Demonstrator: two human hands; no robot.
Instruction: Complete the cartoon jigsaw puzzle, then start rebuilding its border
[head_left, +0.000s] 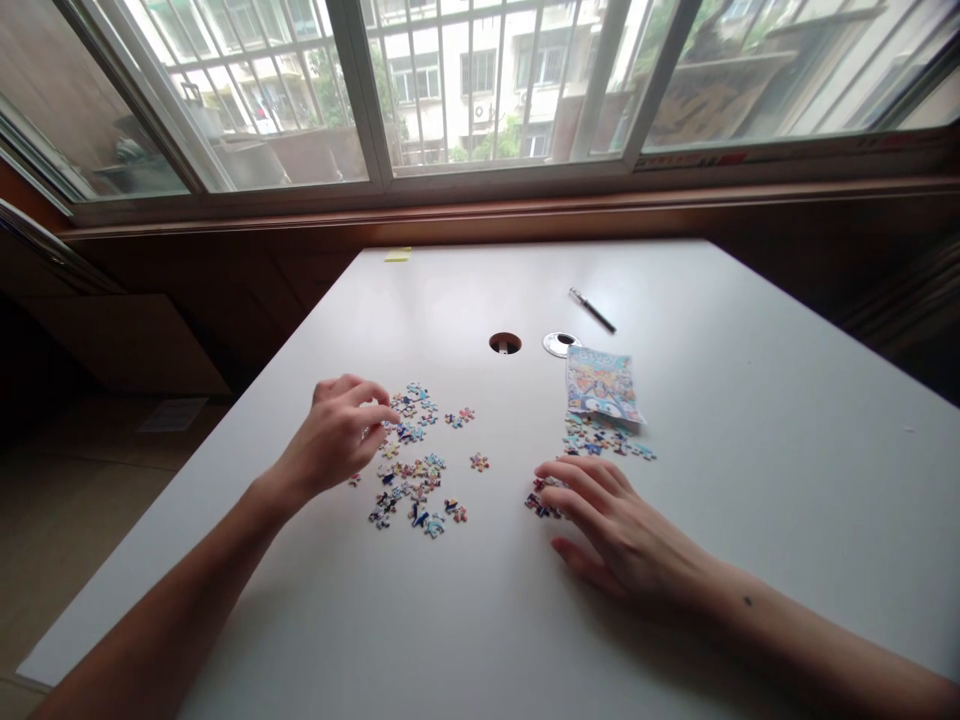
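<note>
Small colourful jigsaw puzzle pieces [409,490] lie in a loose spread on the white table [480,620], left of centre. My left hand [345,430] hovers at the upper left of this spread, its fingers bent and apart, with nothing visible in them. The fingertips cover part of the pieces there. My right hand [615,525] is low over the table, thumb away from the fingers. Its fingertips reach a small cluster of puzzle pieces [541,498], partly hidden beneath them. A single loose piece [479,461] lies between the two hands.
Beyond my right hand, a printed plastic packet [602,382] lies with more puzzle pieces [596,436] along its near edge. Farther back are a black pen [593,310], a round metal cover [559,345] and a cable hole [505,344]. A yellow sticky note [397,255] marks the far edge.
</note>
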